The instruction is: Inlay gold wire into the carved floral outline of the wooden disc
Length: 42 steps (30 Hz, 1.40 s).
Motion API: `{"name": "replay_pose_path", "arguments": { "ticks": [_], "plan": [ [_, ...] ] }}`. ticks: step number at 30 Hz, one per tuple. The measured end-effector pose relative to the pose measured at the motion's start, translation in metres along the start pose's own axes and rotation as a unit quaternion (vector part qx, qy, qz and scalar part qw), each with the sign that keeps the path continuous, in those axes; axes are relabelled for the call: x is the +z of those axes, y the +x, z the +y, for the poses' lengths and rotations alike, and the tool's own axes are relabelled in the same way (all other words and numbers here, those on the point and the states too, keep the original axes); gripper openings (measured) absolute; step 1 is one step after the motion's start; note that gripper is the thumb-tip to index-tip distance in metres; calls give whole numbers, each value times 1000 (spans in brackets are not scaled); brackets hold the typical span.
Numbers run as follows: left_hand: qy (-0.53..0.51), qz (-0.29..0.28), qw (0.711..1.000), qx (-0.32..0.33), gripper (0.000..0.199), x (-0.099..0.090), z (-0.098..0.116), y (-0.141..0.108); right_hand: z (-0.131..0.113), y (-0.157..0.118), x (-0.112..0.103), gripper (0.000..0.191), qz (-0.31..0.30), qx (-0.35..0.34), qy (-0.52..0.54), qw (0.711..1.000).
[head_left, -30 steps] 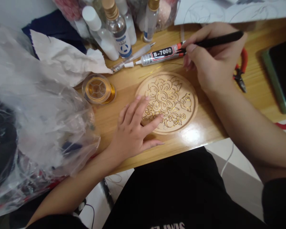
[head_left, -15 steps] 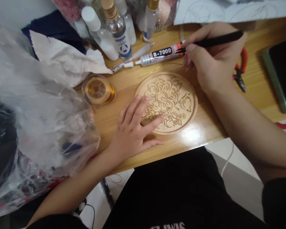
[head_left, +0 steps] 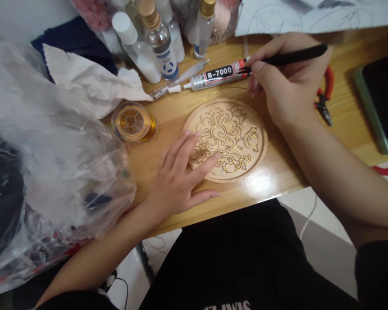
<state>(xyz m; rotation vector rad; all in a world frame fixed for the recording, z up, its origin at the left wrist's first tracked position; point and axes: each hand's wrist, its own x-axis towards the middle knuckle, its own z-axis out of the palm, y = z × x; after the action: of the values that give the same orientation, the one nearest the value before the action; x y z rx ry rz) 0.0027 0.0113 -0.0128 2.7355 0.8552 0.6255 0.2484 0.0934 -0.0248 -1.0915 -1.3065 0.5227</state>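
A round wooden plaque [head_left: 228, 168] with a carved flower pattern, partly lined with gold wire, lies on the table. My left hand [head_left: 184, 172] rests spread at its left side, fingertips on the carving. Above the plaque's right edge, my right hand [head_left: 283, 79] is closed around black tweezers [head_left: 299, 55]. Their tips are over the right end of a B-7000 glue tube [head_left: 218, 74]; I cannot tell whether they touch it. Thin gold wire [head_left: 210, 93] lies between the tube and the plaque. The spool of gold wire [head_left: 134, 121] sits left of the plaque.
Several bottles [head_left: 163, 47] stand at the back, with a clear pen [head_left: 190, 72] before them. Crumpled tissue [head_left: 90, 82] and a large plastic bag [head_left: 71, 172] fill the left side. Red-handled pliers [head_left: 323, 103] and a phone [head_left: 381, 103] lie right. Drawing paper [head_left: 310, 19] is at the back.
My left hand has shifted very slightly left on the plaque. My right hand with the tweezers has hardly moved.
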Motion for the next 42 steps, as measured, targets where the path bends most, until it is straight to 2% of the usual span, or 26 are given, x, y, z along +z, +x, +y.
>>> {"name": "replay_pose_path", "arguments": {
  "ticks": [4, 7, 9, 20, 30, 42],
  "plan": [
    [-15, 66, 998, -4, 34, -9, 0, -2, 0, 0, 0, 22, 2, -3, 24, 1000],
    [-14, 63, 997, 51, 26, -11, 0, -2, -1, 0, 0, 18, 7, -1, 26, 1000],
    [-11, 55, 996, 71, 26, -10, 1, -1, -2, 0, 0, 17, 5, 7, 20, 1000],
    [9, 18, 997, 74, 27, -6, 2, 1, -1, 0, 1, 24, 2, 0, 25, 1000],
    [18, 22, 997, 74, 24, -5, 2, 2, -1, -1, 0, 20, -1, 2, 22, 1000],
    [5, 16, 998, 64, 24, -5, 1, 1, -6, 0, -1, 27, -12, 26, -9, 1000]
  ]
}}
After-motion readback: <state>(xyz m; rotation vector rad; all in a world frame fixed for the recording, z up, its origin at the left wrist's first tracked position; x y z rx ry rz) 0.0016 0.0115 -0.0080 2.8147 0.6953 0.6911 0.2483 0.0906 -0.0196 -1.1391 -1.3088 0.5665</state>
